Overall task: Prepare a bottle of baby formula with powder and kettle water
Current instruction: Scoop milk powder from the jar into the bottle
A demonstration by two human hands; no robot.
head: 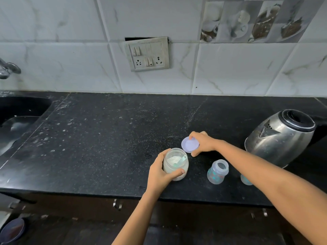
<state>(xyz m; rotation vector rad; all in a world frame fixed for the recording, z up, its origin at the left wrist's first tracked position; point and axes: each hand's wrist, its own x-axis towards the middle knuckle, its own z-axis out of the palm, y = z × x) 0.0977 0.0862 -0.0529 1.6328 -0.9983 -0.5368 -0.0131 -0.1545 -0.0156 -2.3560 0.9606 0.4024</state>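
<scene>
Beside the open jar [175,164], right hand [202,143] pinches lid [190,144].

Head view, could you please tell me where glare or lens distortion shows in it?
In the head view, the wide lens bows the joints of the wall tiles and the edge of the counter; soft highlights streak the kettle; the jar looks sharp.

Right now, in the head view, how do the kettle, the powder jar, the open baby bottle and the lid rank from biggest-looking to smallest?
1. kettle, clearly the largest.
2. powder jar.
3. baby bottle, only a little smaller than the jar, so that pair is close.
4. lid, the smallest.
</scene>
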